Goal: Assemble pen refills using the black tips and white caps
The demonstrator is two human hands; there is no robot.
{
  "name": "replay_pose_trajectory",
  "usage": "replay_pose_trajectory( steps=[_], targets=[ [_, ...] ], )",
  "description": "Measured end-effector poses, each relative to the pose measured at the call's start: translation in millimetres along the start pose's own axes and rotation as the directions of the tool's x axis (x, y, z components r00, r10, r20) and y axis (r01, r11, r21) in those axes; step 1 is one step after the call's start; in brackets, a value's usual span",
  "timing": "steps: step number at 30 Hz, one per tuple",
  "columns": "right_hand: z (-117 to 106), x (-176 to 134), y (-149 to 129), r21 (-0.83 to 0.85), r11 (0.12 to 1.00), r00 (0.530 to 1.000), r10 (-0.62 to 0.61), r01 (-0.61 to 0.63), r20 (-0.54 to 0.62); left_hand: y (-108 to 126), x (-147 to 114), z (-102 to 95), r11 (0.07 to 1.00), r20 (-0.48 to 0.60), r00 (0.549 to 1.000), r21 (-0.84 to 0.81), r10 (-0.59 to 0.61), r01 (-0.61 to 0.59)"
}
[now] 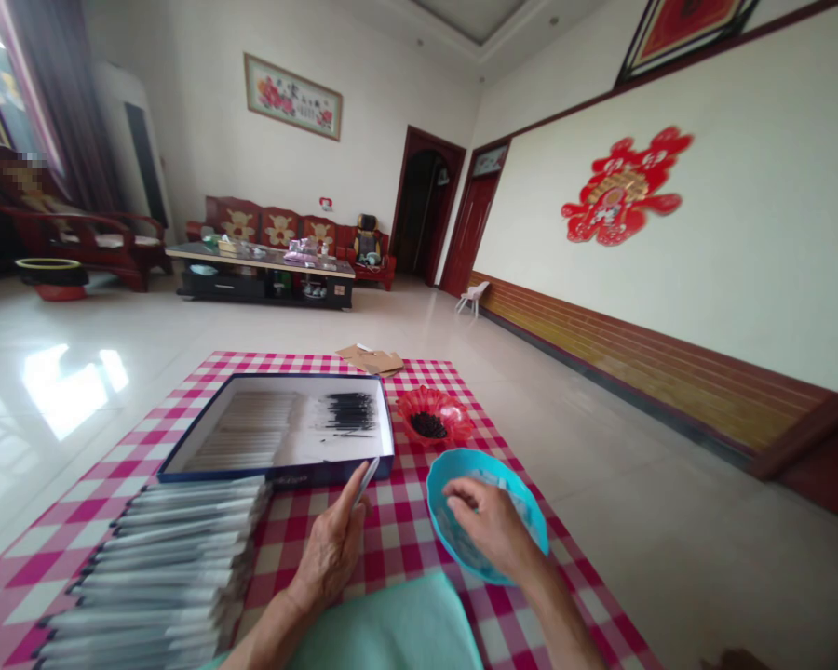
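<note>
I have my left hand (pixel 331 540) pinching a pen (pixel 368 475), my right hand (pixel 485 516) curled over the bowl (pixel 436 493) beneath, grasp unclear from here, seemingly picking pieces (pixel 501 484), next needing a light pinch.

Hardly any writing can be read with certainty. The framed picture (pixel 292 97) on the far wall carries a row of dark Chinese characters above and beside its red flowers; the largest looks like 家, and the others are too small to tell. Pale lettering stands on the front side of the shallow box (pixel 353 473), too blurred to read. The big red wall decoration (pixel 625 186) on the right-hand wall bears pale and gold markings that cannot be made out as words.
</note>
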State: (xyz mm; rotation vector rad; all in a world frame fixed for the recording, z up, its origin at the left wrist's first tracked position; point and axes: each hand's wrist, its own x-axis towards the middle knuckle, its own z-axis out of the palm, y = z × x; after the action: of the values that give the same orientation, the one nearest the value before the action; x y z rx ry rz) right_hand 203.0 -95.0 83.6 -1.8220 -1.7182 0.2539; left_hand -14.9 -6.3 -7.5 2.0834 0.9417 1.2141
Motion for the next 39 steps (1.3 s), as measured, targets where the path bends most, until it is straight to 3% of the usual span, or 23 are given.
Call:
replay_pose_trajectory(
  steps=[1,4,10,15,17,20,24,34,37,39],
  targets=[
    [-3.9,2.4,12.0,-0.146,0.989,1.000,-0.011,0.011,-0.002,0.2,0.4,-0.3,1.000,0.017,1.000,0.018,0.022,-0.023],
    [-2.7,4.5,37.8,-0.312,0.950,0.999,0.000,0.010,0.034,1.0,1.3,-1.4,0.994,0.046,0.996,0.068,0.080,-0.083],
    [15.1,-2.2,42.6,-0.452,0.892,0.995,0.047,-0.002,0.088,-0.1,0.8,-2.2,0.980,0.085,0.982,0.090,0.168,-0.175],
    [11.6,0.8,37.6,-0.476,0.879,0.995,0.041,0.010,0.096,-6.3,-1.0,1.9,0.967,0.052,0.974,0.120,0.220,-0.225],
    [7.0,3.7,31.1,-0.419,0.908,0.996,0.007,0.030,0.086,-8.3,-1.7,3.5,0.961,0.025,0.969,0.118,0.248,-0.249],
    [2.4,7.4,15.5,-0.182,0.982,0.998,-0.044,0.053,0.052,-7.1,-2.2,3.3,0.963,0.052,0.968,0.098,0.246,-0.250],
    [9.3,9.5,3.5,0.065,0.996,0.998,-0.065,0.065,-0.001,-1.5,-1.9,0.1,0.961,0.095,0.962,0.082,0.255,-0.263],
    [40.5,8.0,16.3,0.202,0.974,0.989,-0.079,0.104,-0.128,-2.8,-2.3,2.1,0.951,0.141,0.951,0.108,0.275,-0.291],
    [42.8,7.2,13.9,0.309,0.950,0.987,0.006,0.045,-0.160,-1.8,-2.0,1.5,0.944,0.134,0.947,0.114,0.293,-0.308],
    [44.7,6.3,10.6,0.487,0.873,0.982,0.122,-0.038,-0.142,0.8,-1.8,-0.1,0.942,0.139,0.944,0.117,0.299,-0.316]
  ],
)
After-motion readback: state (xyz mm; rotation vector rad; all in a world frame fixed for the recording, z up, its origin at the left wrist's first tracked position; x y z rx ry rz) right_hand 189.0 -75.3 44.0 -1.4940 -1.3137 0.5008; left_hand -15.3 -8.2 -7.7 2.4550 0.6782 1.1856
